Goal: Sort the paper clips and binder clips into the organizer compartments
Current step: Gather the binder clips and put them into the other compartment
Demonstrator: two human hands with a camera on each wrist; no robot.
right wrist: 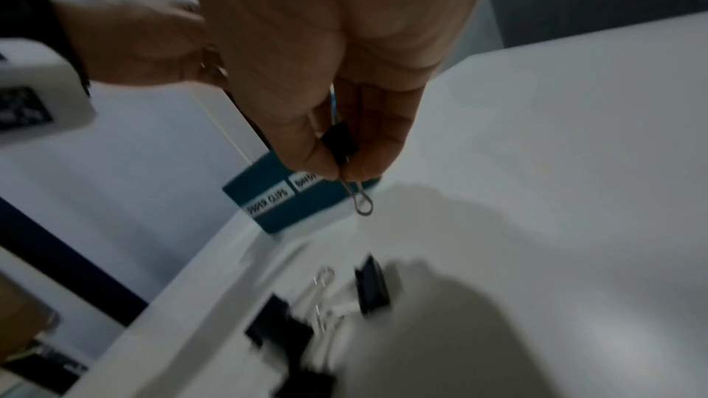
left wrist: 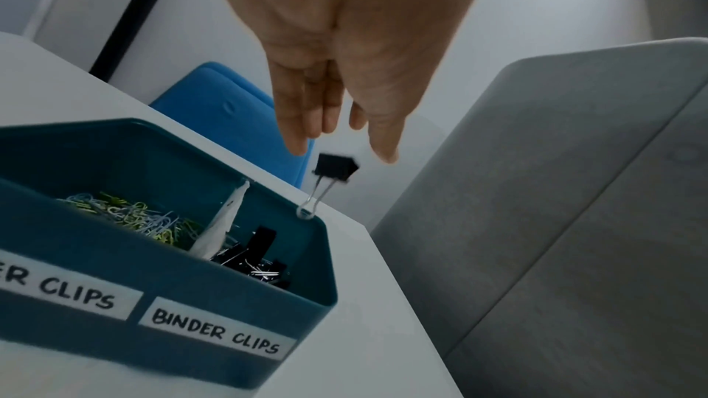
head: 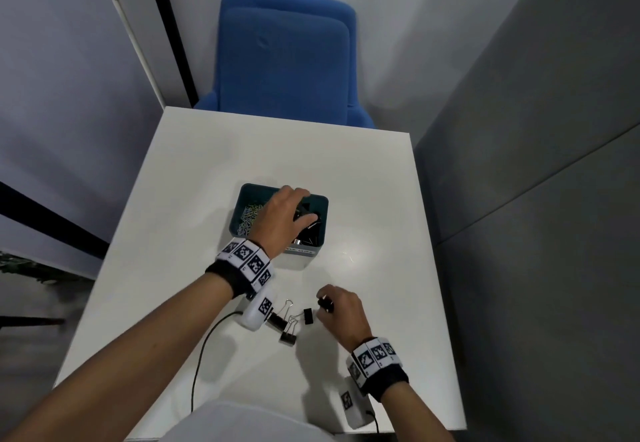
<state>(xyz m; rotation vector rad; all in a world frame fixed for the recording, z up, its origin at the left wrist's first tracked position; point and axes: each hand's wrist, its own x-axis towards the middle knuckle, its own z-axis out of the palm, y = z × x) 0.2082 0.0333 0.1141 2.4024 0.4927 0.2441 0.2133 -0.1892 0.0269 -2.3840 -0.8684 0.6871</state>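
Three black metal binder clips [head: 289,324] left on white tabletop [head: 367,199]. Left hand [head: 282,215] open above teal plastic organizer [left wrist: 160,307], falling black binder clip [left wrist: 334,169] over right compartment. Right hand [head: 341,310] pinching another black binder clip [right wrist: 339,141]; best carried fully over right compartment before letting go.
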